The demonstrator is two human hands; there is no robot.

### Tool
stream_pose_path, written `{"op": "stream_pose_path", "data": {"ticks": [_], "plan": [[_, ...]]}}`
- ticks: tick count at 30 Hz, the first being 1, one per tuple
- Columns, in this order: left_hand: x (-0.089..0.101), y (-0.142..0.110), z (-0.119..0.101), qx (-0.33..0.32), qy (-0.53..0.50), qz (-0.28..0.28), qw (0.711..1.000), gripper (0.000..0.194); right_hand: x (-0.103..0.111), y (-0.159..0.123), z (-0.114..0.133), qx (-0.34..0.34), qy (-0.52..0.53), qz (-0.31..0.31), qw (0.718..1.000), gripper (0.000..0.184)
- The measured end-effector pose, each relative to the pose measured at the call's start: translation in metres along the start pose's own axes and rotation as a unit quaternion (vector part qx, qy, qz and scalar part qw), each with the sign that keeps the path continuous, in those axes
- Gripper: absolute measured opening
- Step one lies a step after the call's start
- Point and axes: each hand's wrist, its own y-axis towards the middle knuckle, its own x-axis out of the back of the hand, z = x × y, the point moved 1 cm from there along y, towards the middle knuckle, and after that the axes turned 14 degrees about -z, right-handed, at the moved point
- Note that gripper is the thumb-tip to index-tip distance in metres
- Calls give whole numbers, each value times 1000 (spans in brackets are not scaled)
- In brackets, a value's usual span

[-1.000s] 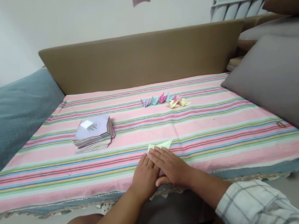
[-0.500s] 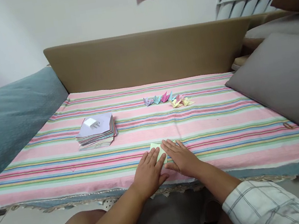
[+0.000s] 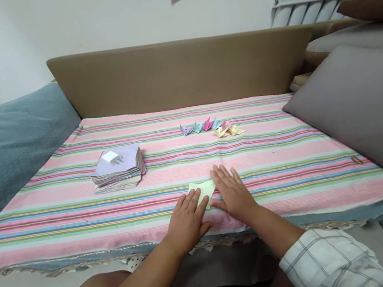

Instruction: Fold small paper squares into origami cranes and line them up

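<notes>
A pale green piece of folded paper [image 3: 205, 190] lies on the striped cloth in front of me. My left hand [image 3: 187, 219] rests flat over its left part, fingers stretched out. At the paper's right side, my right hand [image 3: 234, 195] lies with straight fingers and the thumb apart, close to the paper's right corner; whether it touches that corner I cannot tell. Beyond my hands stand several small folded paper figures, among them a magenta one [image 3: 207, 124], a purple one [image 3: 186, 130] and a yellow one [image 3: 236, 129].
On the left sits a stack of square paper [image 3: 119, 172] with a white plug adapter [image 3: 111, 157] on top. A grey cushion [image 3: 349, 108] borders the right side, near a small brown loop [image 3: 357, 160]. A brown backrest [image 3: 180, 75] rises behind the striped cloth [image 3: 166, 167].
My right hand has slid off the paper to the right and away from me, uncovering more of it. My left hand stays on the paper. The view has shifted slightly.
</notes>
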Motion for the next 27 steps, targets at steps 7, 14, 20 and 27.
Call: {"op": "stream_pose_path", "data": {"ticks": [7, 14, 20, 27], "plan": [[-2, -2, 0, 2, -13, 6, 1000, 53, -15, -2, 31, 133, 118, 26, 984, 93], [3, -2, -4, 37, -4, -1, 999, 64, -17, -2, 7, 57, 103, 92, 989, 87], [10, -13, -1, 66, 28, 4, 997, 61, -11, -2, 1, 48, 87, 127, 987, 79], [21, -22, 2, 79, 44, 17, 996, 56, -12, -2, 2, 48, 79, 127, 988, 77]]}}
